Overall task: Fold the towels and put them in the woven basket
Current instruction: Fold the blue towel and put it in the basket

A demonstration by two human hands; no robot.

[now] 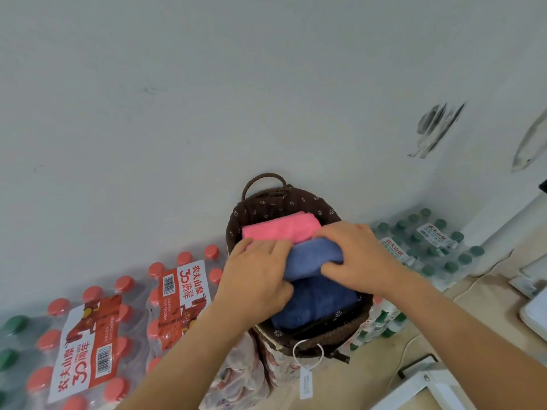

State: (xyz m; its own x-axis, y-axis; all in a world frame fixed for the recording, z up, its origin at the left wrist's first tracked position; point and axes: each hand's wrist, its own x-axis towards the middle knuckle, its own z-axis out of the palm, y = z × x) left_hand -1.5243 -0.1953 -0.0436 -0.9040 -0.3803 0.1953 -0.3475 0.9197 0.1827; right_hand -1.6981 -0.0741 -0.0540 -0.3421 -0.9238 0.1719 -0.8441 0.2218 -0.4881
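Observation:
A dark brown woven basket [322, 335] with a flowered cloth lining stands against the wall on packs of bottles. Inside lie a folded pink towel [281, 227] at the far side, a folded blue towel [310, 258] in the middle and a darker blue towel [313, 306] nearest me. My left hand [254, 273] grips the left end of the middle blue towel. My right hand [358, 255] grips its right end, thumb tucked under the fold. Both hands are inside the basket's rim.
Shrink-wrapped packs of red-capped bottles [88, 344] lie to the left, green-capped packs [429, 244] to the right. A white tag [306, 383] hangs from the basket's near handle. A white wall [207, 99] rises behind. White furniture edges [429, 389] and a cable lie at the right.

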